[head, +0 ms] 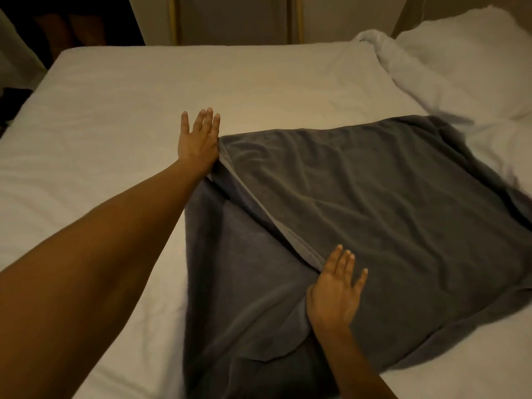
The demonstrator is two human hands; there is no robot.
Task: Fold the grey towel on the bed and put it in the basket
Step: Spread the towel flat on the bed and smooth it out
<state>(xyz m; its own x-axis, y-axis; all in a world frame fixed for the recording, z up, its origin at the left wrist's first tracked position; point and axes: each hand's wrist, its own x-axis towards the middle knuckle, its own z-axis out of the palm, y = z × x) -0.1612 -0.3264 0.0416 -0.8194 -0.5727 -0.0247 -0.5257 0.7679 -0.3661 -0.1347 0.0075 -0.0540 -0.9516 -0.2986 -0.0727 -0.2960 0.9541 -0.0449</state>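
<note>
The grey towel (374, 211) lies spread on the white bed (115, 139), with one layer folded over another. The upper layer's pale hem runs diagonally from far left to near centre. My left hand (198, 139) sits at the far end of that hem, fingers extended, its thumb side against the towel's corner. My right hand (335, 289) rests flat at the near end of the hem, fingers apart, palm on the cloth. Whether either thumb pinches the hem is hidden. No basket is in view.
A white pillow (466, 59) and bunched white bedding (383, 50) lie at the far right of the bed. Beyond the bed's far edge stands a beige panel with gold trim (236, 18). A dark area lies past the bed's left edge.
</note>
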